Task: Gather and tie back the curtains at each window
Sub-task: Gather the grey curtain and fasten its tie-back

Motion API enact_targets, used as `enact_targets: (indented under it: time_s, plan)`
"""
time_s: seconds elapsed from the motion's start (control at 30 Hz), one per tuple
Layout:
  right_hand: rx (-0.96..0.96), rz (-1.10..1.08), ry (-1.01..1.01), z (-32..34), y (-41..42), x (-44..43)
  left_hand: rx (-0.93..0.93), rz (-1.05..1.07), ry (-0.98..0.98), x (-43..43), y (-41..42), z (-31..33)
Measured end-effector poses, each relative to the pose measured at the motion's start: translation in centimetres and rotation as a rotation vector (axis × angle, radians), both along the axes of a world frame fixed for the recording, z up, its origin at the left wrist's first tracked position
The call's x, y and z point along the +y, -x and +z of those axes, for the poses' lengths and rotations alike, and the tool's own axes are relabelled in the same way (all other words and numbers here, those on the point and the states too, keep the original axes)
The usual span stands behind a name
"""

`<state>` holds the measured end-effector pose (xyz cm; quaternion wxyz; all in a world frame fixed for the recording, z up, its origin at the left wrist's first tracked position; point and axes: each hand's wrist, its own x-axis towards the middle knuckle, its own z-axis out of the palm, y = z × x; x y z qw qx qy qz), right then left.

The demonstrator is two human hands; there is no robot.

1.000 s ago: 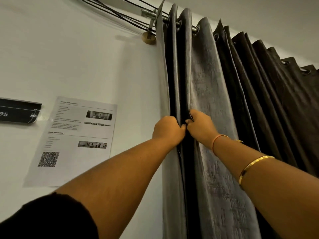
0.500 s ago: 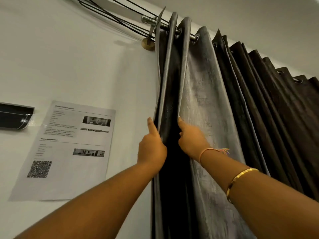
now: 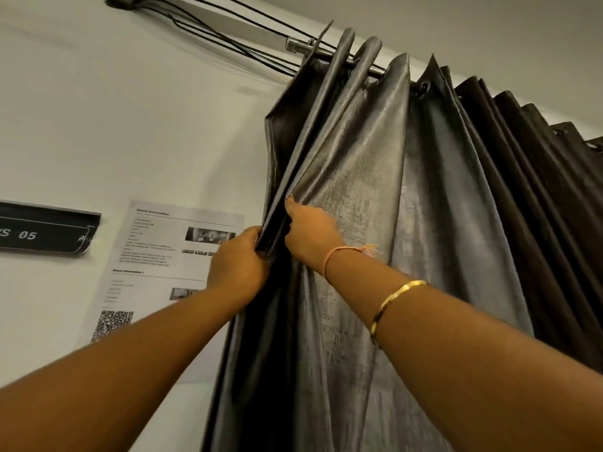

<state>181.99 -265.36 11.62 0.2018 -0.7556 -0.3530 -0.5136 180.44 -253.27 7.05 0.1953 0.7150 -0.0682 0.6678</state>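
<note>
While both arms reach up from below, the grey eyelet curtain point(image 3: 375, 190) hangs by its rings from a metal rod point(image 3: 295, 46) close under the ceiling, its left edge against the white wall point(image 3: 130, 125). Left hand point(image 3: 238, 265): fingers curled round the outermost folds at the curtain's left edge, gripping them in a bunch. Right hand point(image 3: 310, 233): just beside the left, clamped on the next fold; thumb lies upward along the front of the cloth, fingers tucked behind and hidden. Cloth fans out from the two grips up to the rod; pleats farther right hang loose and darker. Right forearm carries an orange thread bracelet point(image 3: 339, 256) at the wrist and a gold bangle point(image 3: 394, 305) higher up. On the wall left of the curtain: printed sheet point(image 3: 156, 256) with a QR code, black sign point(image 3: 42, 231) ending in "05". Black cables point(image 3: 228, 37) run along the wall top toward the rod
</note>
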Motion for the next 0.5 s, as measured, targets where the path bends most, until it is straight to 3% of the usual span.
enact_targets:
  time_s: [0.17, 0.5]
  plan:
    - [0.136, 0.035, -0.078, -1.6, -1.5, -3.2, 0.076, -0.042, -0.112, -4.6, -1.2, -0.9]
    - [0.147, 0.090, -0.301, -0.7, -5.4, -12.4, 0.118, -0.098, -0.226, -14.9, -4.1, -0.9]
